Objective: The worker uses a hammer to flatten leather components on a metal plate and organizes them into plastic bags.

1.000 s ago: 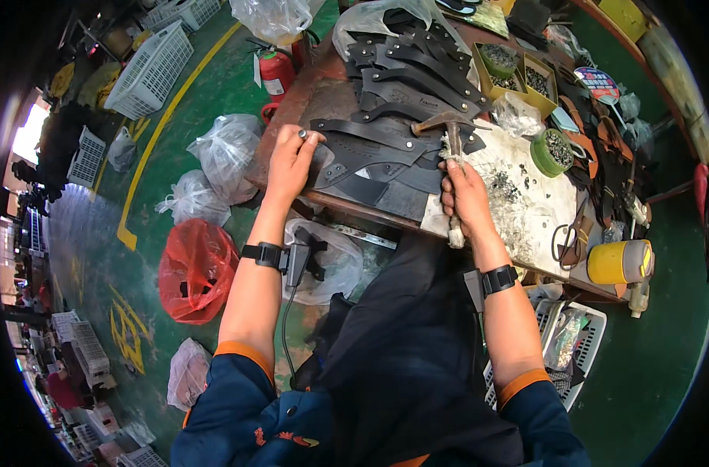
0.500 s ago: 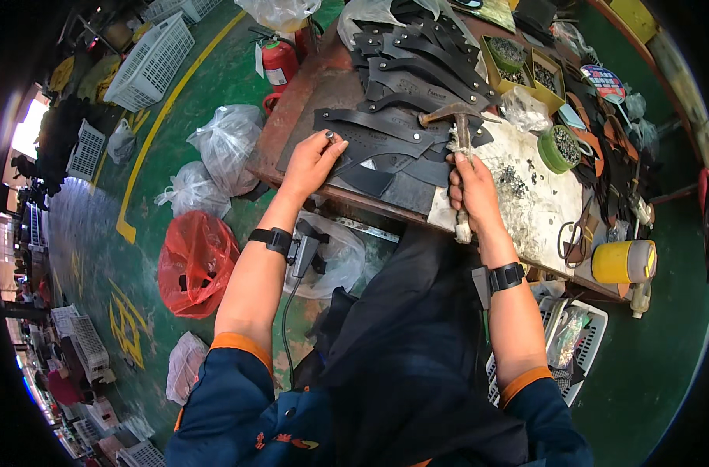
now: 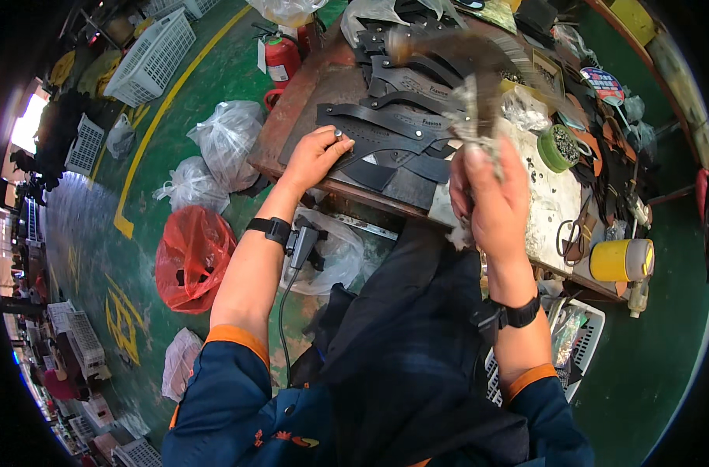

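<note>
My left hand (image 3: pixel 315 162) is closed around a small metal punch (image 3: pixel 338 134), a short rod whose round end shows above the thumb and forefinger. It rests over the near left end of a black leather piece with a strap (image 3: pixel 378 121) on the workbench. What lies under the punch's lower end is hidden by my fingers. My right hand (image 3: pixel 498 194) grips a hammer (image 3: pixel 488 97), raised above the bench; its head is smeared by motion. Several similar black leather pieces (image 3: pixel 416 78) with metal rivets are stacked farther back.
On the right stand a green tub of small rivets (image 3: pixel 558 148), scissors (image 3: pixel 572 233) and a yellow container (image 3: pixel 621 261). A white basket (image 3: pixel 589 342) sits below. Left of the bench are a fire extinguisher (image 3: pixel 281 58), clear bags (image 3: pixel 228 144) and a red bag (image 3: pixel 191 265).
My right hand has lifted the hammer up from the bench, and it looks larger and blurred. My left hand, with the punch, has stayed nearly in place.
</note>
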Demonstrator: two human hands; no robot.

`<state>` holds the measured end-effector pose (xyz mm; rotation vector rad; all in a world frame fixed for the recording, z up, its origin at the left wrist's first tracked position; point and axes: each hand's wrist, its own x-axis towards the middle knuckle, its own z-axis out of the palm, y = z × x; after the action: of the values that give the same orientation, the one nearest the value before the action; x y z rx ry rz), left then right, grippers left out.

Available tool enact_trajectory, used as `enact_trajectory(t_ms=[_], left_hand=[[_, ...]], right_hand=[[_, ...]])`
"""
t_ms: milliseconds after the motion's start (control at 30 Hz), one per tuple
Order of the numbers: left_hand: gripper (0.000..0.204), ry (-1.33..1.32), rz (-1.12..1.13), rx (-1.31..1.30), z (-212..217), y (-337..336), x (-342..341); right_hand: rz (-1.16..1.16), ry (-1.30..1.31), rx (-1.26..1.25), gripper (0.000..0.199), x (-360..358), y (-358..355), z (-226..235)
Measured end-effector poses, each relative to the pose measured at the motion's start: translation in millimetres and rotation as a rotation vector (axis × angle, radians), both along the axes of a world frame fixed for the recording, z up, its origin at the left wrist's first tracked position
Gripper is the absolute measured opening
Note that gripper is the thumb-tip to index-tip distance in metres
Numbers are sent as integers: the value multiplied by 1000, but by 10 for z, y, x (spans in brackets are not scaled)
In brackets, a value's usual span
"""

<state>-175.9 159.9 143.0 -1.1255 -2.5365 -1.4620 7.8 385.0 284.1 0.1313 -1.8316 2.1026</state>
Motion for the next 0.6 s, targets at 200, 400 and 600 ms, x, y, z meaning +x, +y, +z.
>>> enact_trajectory(t_ms=[200,400,600], left_hand=[[21,13,-15,-37,-46,-3,-37],[19,17,-51,11,-33,-21,-31],[24,-282,38,202,-48,-78,-39]], right_hand=[[-315,451,747,24,-254,-304,-344],[76,-361,278,23,-258,-172,-343],[129,-443,-67,22,201,45,-228]])
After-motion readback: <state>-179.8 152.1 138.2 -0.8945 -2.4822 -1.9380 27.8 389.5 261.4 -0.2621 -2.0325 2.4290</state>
